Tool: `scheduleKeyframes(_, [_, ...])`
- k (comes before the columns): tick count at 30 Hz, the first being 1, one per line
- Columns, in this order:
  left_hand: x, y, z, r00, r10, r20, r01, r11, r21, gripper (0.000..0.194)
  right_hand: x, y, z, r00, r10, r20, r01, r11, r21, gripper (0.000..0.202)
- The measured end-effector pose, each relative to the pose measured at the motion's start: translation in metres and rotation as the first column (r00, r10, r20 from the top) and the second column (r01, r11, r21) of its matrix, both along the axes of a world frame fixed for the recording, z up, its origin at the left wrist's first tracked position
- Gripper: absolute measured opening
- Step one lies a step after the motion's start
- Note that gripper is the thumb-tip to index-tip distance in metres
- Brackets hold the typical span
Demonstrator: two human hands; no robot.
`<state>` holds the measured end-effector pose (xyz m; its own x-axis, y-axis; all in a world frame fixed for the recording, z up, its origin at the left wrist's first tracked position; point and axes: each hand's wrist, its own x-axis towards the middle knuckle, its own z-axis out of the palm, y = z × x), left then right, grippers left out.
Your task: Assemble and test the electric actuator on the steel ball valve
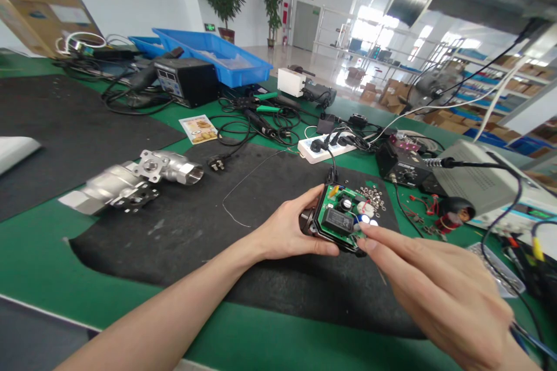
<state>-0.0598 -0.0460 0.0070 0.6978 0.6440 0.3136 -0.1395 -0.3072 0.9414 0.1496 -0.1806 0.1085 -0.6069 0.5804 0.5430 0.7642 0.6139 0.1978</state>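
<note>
My left hand (285,229) is wrapped round a black housing (331,241) with an exposed green circuit board (331,204), tilted toward me. On the board sit a black block-shaped relay (337,221) and several round components. At the board's right edge, my right hand (444,278) has thumb and forefinger pinched together beside the small blue and white components. What those fingertips hold is hidden, though a thin strand (382,276) shows just below them. A black cord (333,163) meets the housing's far side.
Metal ball valves (115,182) lie left on a black mat (183,243). A curved thin wire (226,197) and small metal nuts (373,200) lie on it too. Behind are a power strip (324,148), a black control box (187,81) and blue trays (217,52); a bench instrument (491,177) stands right.
</note>
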Motion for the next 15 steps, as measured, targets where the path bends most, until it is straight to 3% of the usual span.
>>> scheduleKeyframes(5, [0.0004,-0.0005,0.0009,1.0,0.011,-0.005,-0.011,1.0,0.01,0.108,-0.0011,-0.0003,-0.0014,1.0,0.014,-0.019,-0.013,1.0,0.018,0.024])
scheduleKeyframes(9, [-0.0001,-0.0003,0.0004,1.0,0.006,-0.017,-0.006,1.0,-0.003,0.109,-0.0028,0.0023,-0.0057,0.986,-0.067,-0.152,0.074,0.997,0.039,0.026])
scheduleKeyframes(15, [0.0,0.0011,-0.0028,1.0,-0.004,-0.002,0.004,1.0,-0.016,0.109,-0.0101,0.0063,-0.006,0.92,-0.179,-0.348,0.156,0.983,-0.093,0.027])
